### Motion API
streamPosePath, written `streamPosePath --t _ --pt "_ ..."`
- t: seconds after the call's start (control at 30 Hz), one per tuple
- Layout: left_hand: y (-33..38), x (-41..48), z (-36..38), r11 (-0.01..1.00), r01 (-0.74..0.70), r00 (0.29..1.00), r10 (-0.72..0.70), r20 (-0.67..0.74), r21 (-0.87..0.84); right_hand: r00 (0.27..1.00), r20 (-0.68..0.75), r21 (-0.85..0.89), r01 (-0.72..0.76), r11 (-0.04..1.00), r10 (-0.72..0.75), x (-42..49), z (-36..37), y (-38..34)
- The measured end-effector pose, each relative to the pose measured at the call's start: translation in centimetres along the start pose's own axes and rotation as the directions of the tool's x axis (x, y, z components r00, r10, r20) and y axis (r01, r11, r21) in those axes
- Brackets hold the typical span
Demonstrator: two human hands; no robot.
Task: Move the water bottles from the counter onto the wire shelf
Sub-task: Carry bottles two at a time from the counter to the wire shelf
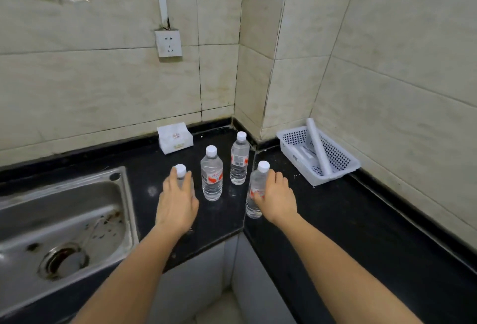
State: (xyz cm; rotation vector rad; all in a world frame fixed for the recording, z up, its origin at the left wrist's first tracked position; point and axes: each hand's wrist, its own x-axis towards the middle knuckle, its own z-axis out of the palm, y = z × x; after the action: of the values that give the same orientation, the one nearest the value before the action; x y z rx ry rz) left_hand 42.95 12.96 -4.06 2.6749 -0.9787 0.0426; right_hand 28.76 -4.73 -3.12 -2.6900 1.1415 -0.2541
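In the head view I am seeing four clear plastic water bottles with white caps standing on the black stone counter (335,220), right of the steel sink (64,220). My left hand (176,202) is wrapping around the bottle nearest the sink (180,171). My right hand (276,198) is gripping the front-right bottle (255,184). The middle bottle (212,173) and the rear bottle (239,159) are standing free between and beyond them.

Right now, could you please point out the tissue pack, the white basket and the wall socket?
tissue pack (175,138): head view, on its front face.
white basket (335,175): head view, on its near rim.
wall socket (168,43): head view, on its faceplate.
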Motion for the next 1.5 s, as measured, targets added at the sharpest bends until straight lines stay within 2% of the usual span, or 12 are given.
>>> streamPosePath --t 0.1,0.2,0.27,0.43,0.57,0.7,0.83,0.97,1.1,1.27,1.5 --pt "-1.9 3.6 -0.1 0.996 -0.048 0.999 0.046 0.028 0.072 0.999 -0.027 -0.073 -0.032 0.997 0.030 3.2 -0.2 -0.9" --pt "-3.3 5.5 0.3 0.998 -0.053 0.994 0.049 0.099 0.043 0.997 0.058 -0.139 -0.034 0.990 0.043 5.4 0.0 -1.2" --pt "-4.0 5.9 0.7 0.996 -0.084 0.994 0.082 0.077 0.031 0.996 0.083 -0.184 -0.006 0.983 0.022 5.9 0.5 -1.1" --pt "-5.1 6.0 1.0 0.988 -0.151 0.989 0.151 -0.005 -0.017 0.998 -0.033 -0.235 0.042 0.971 -0.051 5.7 1.5 -0.3" --pt "-4.6 6.1 0.5 0.985 -0.142 0.989 0.144 0.013 -0.093 0.993 -0.087 -0.146 0.061 0.987 -0.074 4.7 1.7 -0.3" --pt "-3.8 5.8 -0.1 0.985 -0.147 0.987 0.152 0.054 -0.095 0.991 -0.130 0.049 0.035 0.998 -0.029 2.5 2.0 -0.8" --pt "-2.8 5.1 -0.7 0.980 -0.180 0.975 0.189 0.116 -0.087 0.998 -0.064 0.159 0.000 0.987 0.010 0.7 2.0 -1.0" --pt "-0.6 3.7 -1.1 0.965 -0.264 0.954 0.261 0.146 0.000 0.988 -0.016 0.340 -0.137 0.930 0.152 -1.1 0.1 0.6" --pt "2.6 0.7 -1.7 0.943 -0.293 0.932 0.318 0.171 -0.158 0.984 0.043 0.439 -0.173 0.882 0.172 -5.1 -2.7 3.2" --pt "8.5 -6.0 -1.4 0.878 -0.374 0.859 0.450 0.246 -0.300 0.971 0.078 0.428 -0.237 0.872 0.226 -13.9 -5.8 7.6" --pt "20.1 -18.2 -0.6 0.706 -0.603 0.675 0.700 0.234 -0.372 0.923 -0.003 0.360 -0.358 0.861 0.385 -30.4 -10.3 15.9"
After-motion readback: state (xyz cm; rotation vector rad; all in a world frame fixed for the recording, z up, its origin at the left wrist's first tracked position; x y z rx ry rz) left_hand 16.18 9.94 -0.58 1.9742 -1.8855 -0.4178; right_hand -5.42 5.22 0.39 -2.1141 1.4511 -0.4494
